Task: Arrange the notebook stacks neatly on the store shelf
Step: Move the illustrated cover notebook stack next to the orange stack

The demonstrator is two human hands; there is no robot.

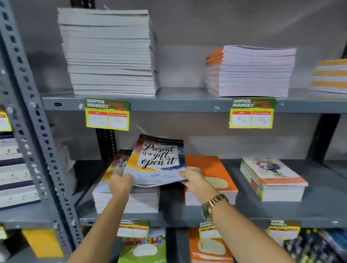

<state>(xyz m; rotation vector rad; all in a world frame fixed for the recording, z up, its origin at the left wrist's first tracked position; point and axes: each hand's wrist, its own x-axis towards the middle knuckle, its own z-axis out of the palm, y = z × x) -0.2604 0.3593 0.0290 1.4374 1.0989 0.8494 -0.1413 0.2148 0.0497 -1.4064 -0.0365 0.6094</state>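
Grey shelf (185,213): our left hand (120,183) and right hand (194,178) pinch tilted notebooks (157,162) above their stack (126,201); loose copies could slide out.

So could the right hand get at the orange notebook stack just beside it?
Probably yes: the right hand is right over the orange notebook stack, nothing between, but it's holding the "Present is a gift" notebooks.
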